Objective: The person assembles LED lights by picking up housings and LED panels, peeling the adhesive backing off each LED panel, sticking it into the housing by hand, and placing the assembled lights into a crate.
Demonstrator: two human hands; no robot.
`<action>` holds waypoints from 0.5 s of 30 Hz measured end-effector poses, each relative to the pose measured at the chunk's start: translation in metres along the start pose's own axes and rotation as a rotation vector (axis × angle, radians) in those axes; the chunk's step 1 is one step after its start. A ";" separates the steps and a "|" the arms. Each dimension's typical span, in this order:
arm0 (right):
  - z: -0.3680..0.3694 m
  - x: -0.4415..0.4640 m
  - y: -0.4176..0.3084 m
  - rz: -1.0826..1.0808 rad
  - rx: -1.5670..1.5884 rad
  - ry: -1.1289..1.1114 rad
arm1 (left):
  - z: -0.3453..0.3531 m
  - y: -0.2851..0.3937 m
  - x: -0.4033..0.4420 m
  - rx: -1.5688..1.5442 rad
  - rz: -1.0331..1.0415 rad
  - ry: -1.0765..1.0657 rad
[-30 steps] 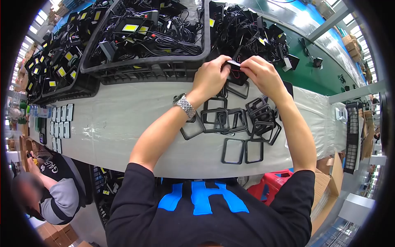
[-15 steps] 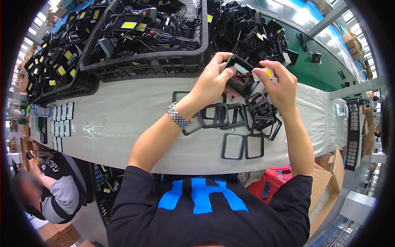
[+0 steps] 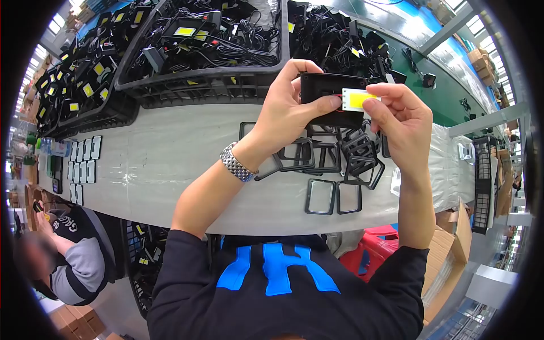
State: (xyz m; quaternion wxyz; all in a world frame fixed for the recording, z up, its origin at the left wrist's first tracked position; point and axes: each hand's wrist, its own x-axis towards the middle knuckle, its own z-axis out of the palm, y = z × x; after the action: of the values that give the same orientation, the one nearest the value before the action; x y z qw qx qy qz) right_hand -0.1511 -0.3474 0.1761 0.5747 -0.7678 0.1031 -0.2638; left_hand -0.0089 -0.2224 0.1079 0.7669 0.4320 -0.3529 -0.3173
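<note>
My left hand (image 3: 292, 105) is closed around a black rectangular lamp housing (image 3: 316, 85), its thumb lying across the open side near red wires. My right hand (image 3: 405, 119) pinches a white LED board (image 3: 352, 102) with a yellow panel between thumb and fingers. The board's yellow face is turned up, and it overlaps the right part of the housing. Whether it touches the housing, I cannot tell. Below both hands, several black rectangular frames (image 3: 326, 157) lie in a loose pile, and two more frames (image 3: 321, 197) sit side by side nearer me.
Black crates (image 3: 198, 82) full of cabled lamps stand at the back and left. More lamps (image 3: 320, 34) are heaped behind my hands. Flat pale-faced pieces (image 3: 88, 170) lie in rows at the left. A co-worker (image 3: 79, 255) sits lower left; a red stool (image 3: 377, 249) stands below the table edge.
The housing has turned from a slant to nearly level. My right hand has moved slightly right and down, and the LED board's yellow face now shows fully over the housing.
</note>
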 end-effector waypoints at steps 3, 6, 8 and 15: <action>0.015 -0.008 -0.010 -0.057 -0.045 0.035 | 0.010 0.014 -0.009 0.051 0.146 0.087; 0.020 -0.009 -0.021 -0.060 -0.074 0.004 | 0.012 0.026 -0.014 0.195 0.193 0.121; 0.024 -0.007 -0.026 -0.091 -0.074 0.039 | 0.009 0.031 -0.017 0.063 0.172 0.101; 0.031 -0.005 -0.032 -0.101 -0.076 -0.020 | 0.006 0.042 -0.025 -0.012 0.102 0.142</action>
State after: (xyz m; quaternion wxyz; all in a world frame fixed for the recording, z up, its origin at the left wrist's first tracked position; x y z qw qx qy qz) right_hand -0.1431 -0.3091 0.1982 0.5322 -0.7957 0.0684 -0.2809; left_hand -0.0193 -0.1877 0.1406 0.8077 0.4305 -0.3172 -0.2484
